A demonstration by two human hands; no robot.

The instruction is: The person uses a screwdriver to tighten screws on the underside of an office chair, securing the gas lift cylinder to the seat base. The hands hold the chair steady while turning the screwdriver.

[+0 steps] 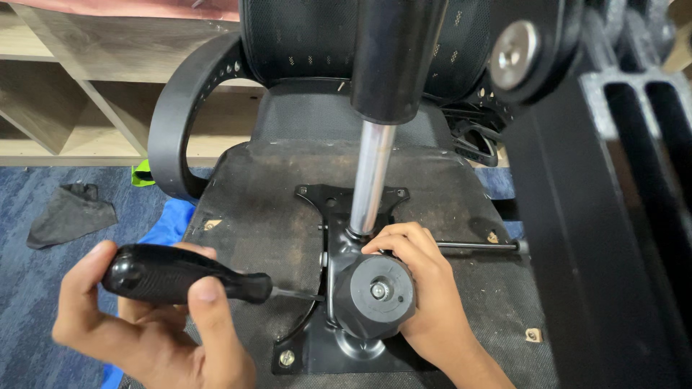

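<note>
An upturned office chair lies in front of me, its seat underside [252,216] facing up. My left hand [144,328] is shut on a black-handled screwdriver [180,275], whose tip meets the left side of the black metal tilt mechanism [339,252]. My right hand [422,292] rests on that mechanism, fingers curled over the round black tension knob [375,292]. A chrome gas cylinder [371,180] rises from the mechanism into a black sleeve [396,57]. A bolt [287,357] sits at the plate's near left corner.
A black curved armrest [173,122] arcs at the left. A thin lever rod [476,246] sticks out to the right. A grey cloth [71,212] lies on the blue carpet. Wooden shelving [58,94] stands behind. A black frame [613,216] fills the right side.
</note>
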